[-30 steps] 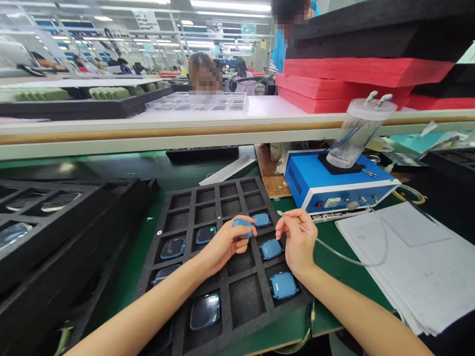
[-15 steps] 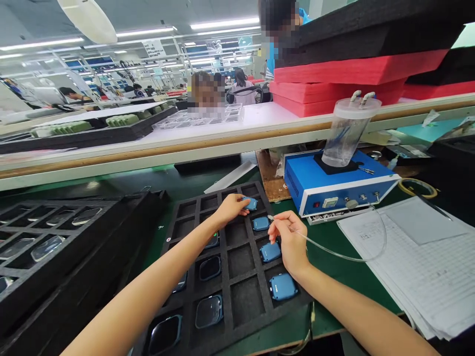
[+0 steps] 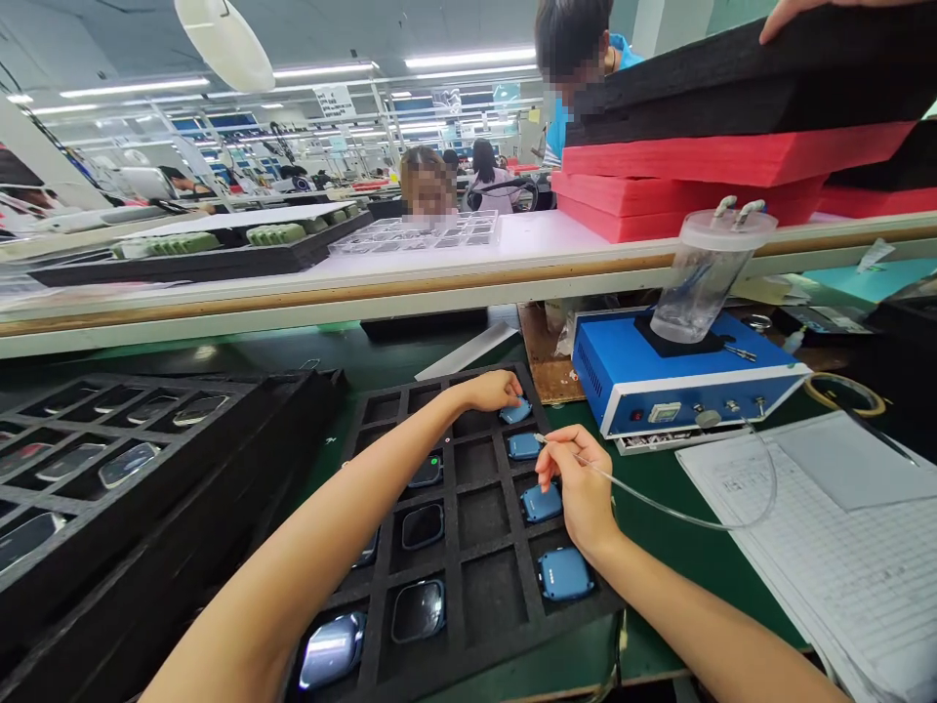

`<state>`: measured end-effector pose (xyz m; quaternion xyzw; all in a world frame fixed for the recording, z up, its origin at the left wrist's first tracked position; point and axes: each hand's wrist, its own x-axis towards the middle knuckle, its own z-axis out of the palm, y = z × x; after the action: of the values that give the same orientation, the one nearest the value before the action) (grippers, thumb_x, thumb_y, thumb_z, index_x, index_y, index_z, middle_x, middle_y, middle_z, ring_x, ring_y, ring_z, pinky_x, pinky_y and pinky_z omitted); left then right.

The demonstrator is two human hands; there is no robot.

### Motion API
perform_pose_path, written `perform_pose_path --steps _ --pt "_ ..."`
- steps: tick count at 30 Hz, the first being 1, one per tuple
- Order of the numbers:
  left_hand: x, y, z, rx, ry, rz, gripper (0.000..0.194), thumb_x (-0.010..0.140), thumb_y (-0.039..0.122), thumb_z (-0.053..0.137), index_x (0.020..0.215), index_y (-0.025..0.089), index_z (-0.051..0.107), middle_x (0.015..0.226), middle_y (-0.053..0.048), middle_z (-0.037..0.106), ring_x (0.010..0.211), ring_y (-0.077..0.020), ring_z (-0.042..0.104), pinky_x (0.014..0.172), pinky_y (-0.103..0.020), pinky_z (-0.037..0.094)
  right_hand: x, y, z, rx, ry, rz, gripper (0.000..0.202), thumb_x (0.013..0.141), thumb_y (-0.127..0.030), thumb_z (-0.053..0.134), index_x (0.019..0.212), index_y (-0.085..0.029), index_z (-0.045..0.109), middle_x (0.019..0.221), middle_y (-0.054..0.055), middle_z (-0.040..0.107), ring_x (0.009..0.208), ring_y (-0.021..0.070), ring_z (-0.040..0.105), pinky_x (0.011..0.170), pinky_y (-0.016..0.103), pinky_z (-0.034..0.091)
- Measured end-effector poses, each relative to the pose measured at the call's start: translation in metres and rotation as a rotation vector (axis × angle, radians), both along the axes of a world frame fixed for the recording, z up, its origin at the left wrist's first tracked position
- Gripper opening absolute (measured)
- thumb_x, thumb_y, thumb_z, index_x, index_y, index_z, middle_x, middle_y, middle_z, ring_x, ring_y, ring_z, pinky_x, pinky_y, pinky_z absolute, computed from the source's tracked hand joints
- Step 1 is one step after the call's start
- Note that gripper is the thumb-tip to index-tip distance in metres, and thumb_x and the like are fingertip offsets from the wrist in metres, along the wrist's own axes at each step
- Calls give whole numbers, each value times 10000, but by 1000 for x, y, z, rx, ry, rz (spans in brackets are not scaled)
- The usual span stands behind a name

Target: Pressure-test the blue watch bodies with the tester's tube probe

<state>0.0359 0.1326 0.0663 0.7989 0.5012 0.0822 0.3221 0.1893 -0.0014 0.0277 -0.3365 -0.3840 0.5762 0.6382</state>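
Observation:
My left hand (image 3: pixel 499 390) reaches to the far right compartment of a black foam tray (image 3: pixel 489 640), its fingers closed on the edge of a blue smartwatch body (image 3: pixel 516 411). In my right hand (image 3: pixel 582 478), pinched between thumb and fingers, is a thin clear tube (image 3: pixel 659 510) with a pale tip. That tip is close to a second blue watch body (image 3: pixel 522 446); whether they touch I cannot tell. Nearer me in the same column lie two more, one of them a blue watch body (image 3: pixel 565 573) back side up. Watches with dark screens (image 3: pixel 419 610) fill compartments further left.
The tube runs to a blue control box (image 3: pixel 688 376) with a clear canister (image 3: pixel 703 278) on top. Written sheets (image 3: pixel 841 527) lie at right. Another black tray (image 3: pixel 95 488) holds watch faces at left. A shelf (image 3: pixel 410 278) crosses behind, bearing red foam trays (image 3: pixel 622 200). Co-workers are beyond.
My left hand has moved slightly right and lowered the watch body into the far right compartment. My right hand still holds the tube, almost unmoved. The camera has shifted slightly; a co-worker's hand now shows on the stack.

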Motion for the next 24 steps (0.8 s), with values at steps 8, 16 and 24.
perform_pose_path --steps 8,16,24 --pt "-1 7 0 -29 54 -121 154 834 265 581 816 117 621 775 -8 644 726 -149 608 722 -332 484 0 -1 0 -15 -26 39 51 679 -157 561 688 -173 513 471 -51 571 373 83 466 352 171 365" --pt "7 -5 -8 117 154 -138 123 849 227 554 862 121 614 877 -34 649 816 -167 606 781 -363 472 0 -2 1 -22 -49 68 39 673 -156 557 687 -172 524 464 -51 566 363 82 458 344 169 366" --pt "-14 -52 2 359 247 69 140 779 143 546 841 173 668 906 -65 691 885 -211 609 806 -292 417 0 -2 -2 -10 -75 84 43 687 -174 572 692 -167 531 464 -47 566 358 81 459 337 168 369"
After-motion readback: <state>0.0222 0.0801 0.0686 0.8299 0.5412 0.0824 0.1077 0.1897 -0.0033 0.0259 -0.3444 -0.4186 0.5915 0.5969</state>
